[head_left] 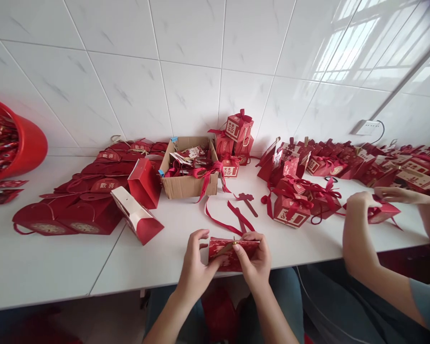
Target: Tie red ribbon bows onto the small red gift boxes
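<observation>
Between my two hands, at the table's front edge, is a red patterned gift box [224, 251] with a small gold fastener [235, 242] at its top edge. My left hand [198, 260] has its thumb on the box's near face, where a narrow brownish strip lies, and its index finger is raised off the far side. My right hand [253, 258] grips the right end, thumb beside the fastener. Just beyond, a red ribbon [218, 221] lies in a loose curve. Near it rests a flower-topped red tag [248, 203].
A cardboard box [189, 185] of cards and ribbons stands behind. Red gift boxes [93, 210] crowd the left, and more ribboned ones [292, 210] the right. A red bucket [30, 143] lies tipped at far left. A co-worker's hands [361, 203] handle a red box at right.
</observation>
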Tool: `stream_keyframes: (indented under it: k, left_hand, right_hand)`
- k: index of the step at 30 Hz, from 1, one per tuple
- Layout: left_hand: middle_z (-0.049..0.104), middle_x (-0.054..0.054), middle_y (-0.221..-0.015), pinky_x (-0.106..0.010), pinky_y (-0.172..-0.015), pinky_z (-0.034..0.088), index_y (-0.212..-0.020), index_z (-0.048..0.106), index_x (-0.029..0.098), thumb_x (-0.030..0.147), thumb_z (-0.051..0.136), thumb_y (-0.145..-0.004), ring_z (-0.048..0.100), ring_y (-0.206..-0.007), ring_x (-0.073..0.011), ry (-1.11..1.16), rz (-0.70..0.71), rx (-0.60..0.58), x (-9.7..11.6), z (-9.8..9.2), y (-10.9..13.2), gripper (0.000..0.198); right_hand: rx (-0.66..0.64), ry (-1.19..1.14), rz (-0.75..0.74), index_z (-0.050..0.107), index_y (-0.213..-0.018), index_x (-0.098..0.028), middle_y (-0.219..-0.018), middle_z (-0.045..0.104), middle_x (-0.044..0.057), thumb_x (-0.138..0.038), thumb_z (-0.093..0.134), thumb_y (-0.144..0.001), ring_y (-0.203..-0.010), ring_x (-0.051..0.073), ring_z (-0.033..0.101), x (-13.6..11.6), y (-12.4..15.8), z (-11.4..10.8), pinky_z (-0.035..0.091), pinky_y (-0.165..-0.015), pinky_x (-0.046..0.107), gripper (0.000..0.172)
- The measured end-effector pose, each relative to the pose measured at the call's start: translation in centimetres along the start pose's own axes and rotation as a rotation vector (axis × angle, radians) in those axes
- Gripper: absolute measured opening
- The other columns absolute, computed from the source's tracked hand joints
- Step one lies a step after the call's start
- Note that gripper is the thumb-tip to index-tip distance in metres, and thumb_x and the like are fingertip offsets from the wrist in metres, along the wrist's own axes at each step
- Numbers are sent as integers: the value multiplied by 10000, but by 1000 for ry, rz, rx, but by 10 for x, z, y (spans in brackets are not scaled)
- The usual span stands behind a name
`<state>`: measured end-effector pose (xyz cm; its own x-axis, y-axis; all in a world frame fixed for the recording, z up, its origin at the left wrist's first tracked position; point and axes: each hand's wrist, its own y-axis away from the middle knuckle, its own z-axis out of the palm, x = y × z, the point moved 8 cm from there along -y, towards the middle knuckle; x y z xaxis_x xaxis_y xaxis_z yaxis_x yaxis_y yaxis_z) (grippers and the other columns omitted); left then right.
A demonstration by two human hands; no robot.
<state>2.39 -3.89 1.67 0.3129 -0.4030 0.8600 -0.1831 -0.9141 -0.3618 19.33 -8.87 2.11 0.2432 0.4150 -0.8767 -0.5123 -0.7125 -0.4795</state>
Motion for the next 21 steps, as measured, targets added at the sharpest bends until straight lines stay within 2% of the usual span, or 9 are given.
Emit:
stream_keyframes:
  k: [2, 4, 7, 11, 13, 15, 18, 19, 21]
  left_hand:
    - [617, -42, -914, -298, -676, 543, -996, 515, 207, 276, 715, -726, 627, -797, -181, -12, -54, -62, -1, -10, -4, 343]
    - [597, 9, -695, -240, -556, 498, -796, 551, 197, 287, 697, -748, 577, -609, -138, -24, -70, -131, 2, -20, -7, 178]
    - [581, 7, -608, -217, -505, 450, -647, 584, 188, 262, 688, -760, 534, -555, -126, -14, -18, -206, 10, -39, -10, 171]
    - [630, -32, -677, -248, -585, 508, -712, 675, 196, 195, 696, -751, 612, -667, -171, 150, 90, -199, 31, -65, -14, 45]
    - [657, -52, -710, -299, -705, 541, -714, 683, 200, 199, 686, -766, 651, -813, -218, 284, 143, -127, 47, -75, -16, 53]
    - [672, -43, -723, -330, -774, 540, -799, 667, 211, 225, 665, -798, 663, -860, -222, 418, 124, -26, 57, -78, -17, 14]
    - [661, 24, -695, -285, -683, 541, -1152, 495, 271, 235, 656, -817, 654, -653, -149, 541, 34, 127, 62, -75, -18, 374]
    - [662, 31, -702, -267, -646, 535, -1196, 446, 278, 229, 657, -815, 646, -616, -139, 527, 27, 112, 63, -70, -19, 439]
    - [674, 8, -734, -244, -605, 520, -1129, 513, 248, 226, 637, -827, 650, -624, -145, 417, 26, -50, 67, -55, -19, 328]
  right_hand:
    - [-10, 13, -19, 502, -882, -207, -823, 551, 20, -258, 670, -793, -775, 160, 564, -1, 0, -1, 490, -672, 296, 198]
    - [-14, 21, -31, 496, -884, -210, -821, 546, 19, -251, 664, -798, -772, 160, 560, -2, 0, -2, 485, -663, 295, 193]
    - [-27, 23, -47, 487, -887, -215, -812, 536, 14, -236, 658, -803, -754, 157, 552, -6, 1, -3, 476, -649, 291, 192]
    - [-108, -4, -90, 477, -887, -223, -786, 521, 3, -202, 651, -806, -721, 149, 534, -18, 3, 1, 459, -633, 287, 193]
    - [-183, -26, -128, 473, -883, -227, -775, 514, 0, -182, 658, -796, -719, 153, 527, -28, 6, 7, 452, -636, 294, 209]
    - [-251, -52, -158, 472, -884, -229, -774, 510, 2, -168, 662, -788, -717, 158, 521, -38, 10, 13, 449, -635, 304, 222]
    - [-288, -80, -179, 479, -891, -230, -783, 512, 9, -152, 665, -780, -715, 164, 520, -49, 15, 17, 447, -623, 311, 230]
    - [-291, -82, -187, 483, -893, -230, -785, 515, 10, -146, 668, -777, -713, 164, 521, -51, 17, 17, 448, -619, 311, 234]
    - [-293, -74, -201, 490, -896, -230, -787, 519, 11, -134, 673, -770, -710, 165, 526, -54, 18, 16, 452, -617, 312, 242]
